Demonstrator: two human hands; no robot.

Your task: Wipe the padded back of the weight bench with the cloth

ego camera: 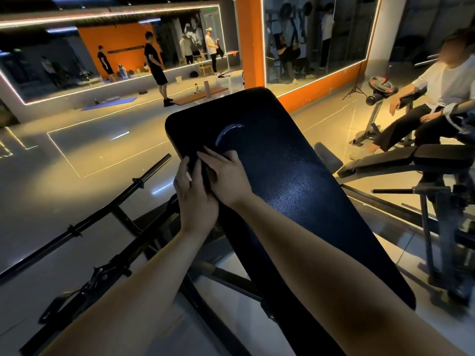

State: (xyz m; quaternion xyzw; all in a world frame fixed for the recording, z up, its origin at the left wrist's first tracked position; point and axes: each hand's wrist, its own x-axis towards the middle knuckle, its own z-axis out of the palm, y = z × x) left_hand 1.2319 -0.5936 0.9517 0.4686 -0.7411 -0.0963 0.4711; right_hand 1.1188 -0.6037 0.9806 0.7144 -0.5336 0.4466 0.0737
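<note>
Pressing hands [205,186] on unlabelled bench pad [282,176].

- We see a dim room lit mostly by warm yellow light that pools on the glossy floor [84,160] to the left and right.
- LED strips [110,15] framing the mirrors burn as thin bright lines and reflect off the floor.
- The padded back [295,191] reads near-black, with a soft bluish sheen showing its grain at mid-length and a small pale glare arc near its top.
- Our forearms fall into shadow toward the bottom edge.
- Wide-angle distortion bends straight lines at the borders.
- Corners darken, and distant figures look soft.
</note>
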